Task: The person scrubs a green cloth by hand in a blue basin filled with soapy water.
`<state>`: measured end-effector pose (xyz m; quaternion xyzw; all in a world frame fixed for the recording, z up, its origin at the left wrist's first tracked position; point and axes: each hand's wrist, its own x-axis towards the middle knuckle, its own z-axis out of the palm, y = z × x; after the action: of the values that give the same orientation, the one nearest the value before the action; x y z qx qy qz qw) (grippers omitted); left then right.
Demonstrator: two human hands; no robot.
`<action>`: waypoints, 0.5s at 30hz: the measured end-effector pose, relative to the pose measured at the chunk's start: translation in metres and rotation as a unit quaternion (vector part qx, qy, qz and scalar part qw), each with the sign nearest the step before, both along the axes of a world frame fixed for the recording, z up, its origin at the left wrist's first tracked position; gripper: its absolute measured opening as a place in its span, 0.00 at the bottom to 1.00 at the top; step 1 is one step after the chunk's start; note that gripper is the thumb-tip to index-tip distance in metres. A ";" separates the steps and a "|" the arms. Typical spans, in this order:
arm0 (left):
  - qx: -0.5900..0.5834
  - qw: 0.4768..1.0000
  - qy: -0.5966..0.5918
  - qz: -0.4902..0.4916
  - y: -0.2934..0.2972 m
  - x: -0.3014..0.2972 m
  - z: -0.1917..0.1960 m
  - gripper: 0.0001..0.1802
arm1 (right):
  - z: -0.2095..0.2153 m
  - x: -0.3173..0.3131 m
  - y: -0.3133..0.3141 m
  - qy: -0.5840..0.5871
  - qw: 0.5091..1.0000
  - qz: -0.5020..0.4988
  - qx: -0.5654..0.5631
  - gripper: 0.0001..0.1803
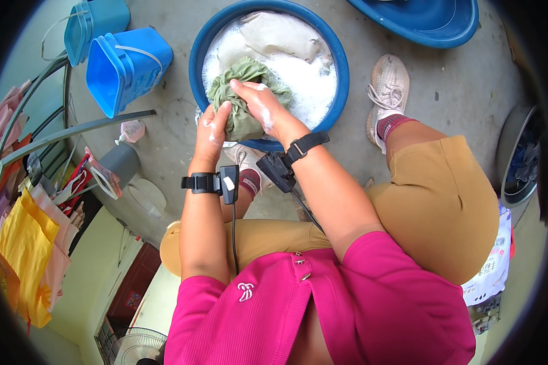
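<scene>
A bunched green cloth (245,121) is held between my two hands over the near left part of a round blue basin (342,91). My left hand (212,131) grips its left side, thumb up along the fabric. My right hand (263,108) is closed on its right side, with suds on the skin. White foam (307,85) fills much of the basin, and a pale beige cloth (280,35) lies in it at the far side. Folds of the green cloth hide most fingertips. Each wrist carries a strapped black device.
Two blue buckets, one tipped (128,67) and one behind it (96,27), are at the far left. Another blue basin (432,33) is at the far right. A metal rack (73,131) with bags stands left. A metal tub (517,158) with dark cloth sits right.
</scene>
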<state>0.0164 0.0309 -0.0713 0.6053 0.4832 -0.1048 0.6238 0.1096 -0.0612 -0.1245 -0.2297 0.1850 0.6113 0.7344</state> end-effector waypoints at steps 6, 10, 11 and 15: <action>-0.078 0.954 -0.182 0.223 0.027 0.002 0.040 0.20 | -0.024 0.005 -0.009 -0.465 0.842 -0.036 -0.271 0.26; -0.220 0.897 -0.302 0.238 0.032 0.000 0.067 0.23 | -0.026 0.001 -0.018 -0.589 0.763 -0.061 -0.260 0.41; -0.198 0.895 -0.307 0.256 0.034 0.000 0.072 0.23 | -0.027 0.000 -0.018 -0.592 0.774 0.050 -0.220 0.45; -0.198 0.880 -0.336 0.270 0.045 -0.008 0.077 0.25 | -0.020 0.002 -0.016 -0.627 0.755 0.120 -0.151 0.38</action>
<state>0.0087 0.0757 0.0059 0.3141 0.3583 0.1841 0.8597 0.1113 -0.0774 -0.1446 -0.6898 -0.2564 0.3776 0.5620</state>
